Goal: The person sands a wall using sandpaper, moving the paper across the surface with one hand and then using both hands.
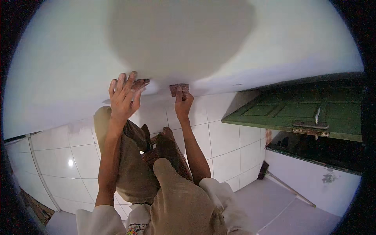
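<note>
Against the pale wall (73,64), my left hand (123,98) has its fingers spread, with the fingertips at the surface. A dark, flat object (141,83) lies beside these fingers, partly hidden by them; whether the hand grips it cannot be told. My right hand (183,101) pinches a small reddish-brown, ridged rectangular piece (179,89) between thumb and fingers, its far edge at the wall near where the tiles start. What the piece is made of is unclear.
White square tiles (224,138) lie below the wall. A green panelled door (288,111) with a metal latch (310,125) juts in from the right. Beneath me is a dark reddish-brown seat or stool (149,157). A long-handled tool (290,189) leans at lower right.
</note>
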Available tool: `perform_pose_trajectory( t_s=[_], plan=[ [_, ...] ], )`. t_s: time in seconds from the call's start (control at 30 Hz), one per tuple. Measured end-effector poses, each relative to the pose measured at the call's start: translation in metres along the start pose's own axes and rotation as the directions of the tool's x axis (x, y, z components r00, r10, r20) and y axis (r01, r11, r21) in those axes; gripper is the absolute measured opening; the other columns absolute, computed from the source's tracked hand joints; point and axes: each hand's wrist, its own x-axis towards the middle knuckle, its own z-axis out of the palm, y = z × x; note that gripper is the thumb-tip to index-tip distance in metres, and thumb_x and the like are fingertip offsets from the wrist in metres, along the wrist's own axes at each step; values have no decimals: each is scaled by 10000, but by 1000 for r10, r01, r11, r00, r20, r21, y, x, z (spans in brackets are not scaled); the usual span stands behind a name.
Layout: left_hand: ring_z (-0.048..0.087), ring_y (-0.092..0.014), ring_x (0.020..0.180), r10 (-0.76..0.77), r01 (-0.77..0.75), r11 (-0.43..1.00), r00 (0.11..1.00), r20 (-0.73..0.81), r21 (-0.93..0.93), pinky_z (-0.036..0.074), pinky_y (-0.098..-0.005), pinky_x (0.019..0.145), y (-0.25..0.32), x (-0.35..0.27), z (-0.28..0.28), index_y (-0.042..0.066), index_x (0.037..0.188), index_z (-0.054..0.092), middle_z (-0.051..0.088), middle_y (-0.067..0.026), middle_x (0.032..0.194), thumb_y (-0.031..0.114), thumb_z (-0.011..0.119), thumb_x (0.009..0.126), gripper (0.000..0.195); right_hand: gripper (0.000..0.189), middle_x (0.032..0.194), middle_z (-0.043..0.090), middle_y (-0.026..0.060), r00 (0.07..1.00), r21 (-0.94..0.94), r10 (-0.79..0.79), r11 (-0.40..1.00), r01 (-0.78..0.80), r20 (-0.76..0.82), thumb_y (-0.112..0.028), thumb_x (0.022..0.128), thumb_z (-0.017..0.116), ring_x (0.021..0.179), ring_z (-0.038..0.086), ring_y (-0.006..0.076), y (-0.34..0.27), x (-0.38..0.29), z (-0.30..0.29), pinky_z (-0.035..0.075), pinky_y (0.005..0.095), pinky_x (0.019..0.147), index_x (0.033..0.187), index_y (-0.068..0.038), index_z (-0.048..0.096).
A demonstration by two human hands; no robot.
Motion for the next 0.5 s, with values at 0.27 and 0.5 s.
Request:
perform_pose_trajectory(
  t_s=[0.27,0.5],
  plan=[
    [424,-267,1364,3,-3,1000,1000,7,1,289,-446,1084,0,1,-3,142,992,702,546,-32,1410,160,729,835,160,329,634,570,145,995,-24,58,998,-57,78,-251,962,589,563,508,240,-1,0,2,388,392,554,769,15,605],
    [465,-292,1316,15,-15,1000,1000,-8,7,317,-472,1049,3,5,0,124,971,695,541,-34,1415,169,725,841,140,452,556,458,38,999,-129,-17,992,10,-51,-305,956,619,541,398,159,34,1,10,313,367,513,632,-6,518]
  ],
)
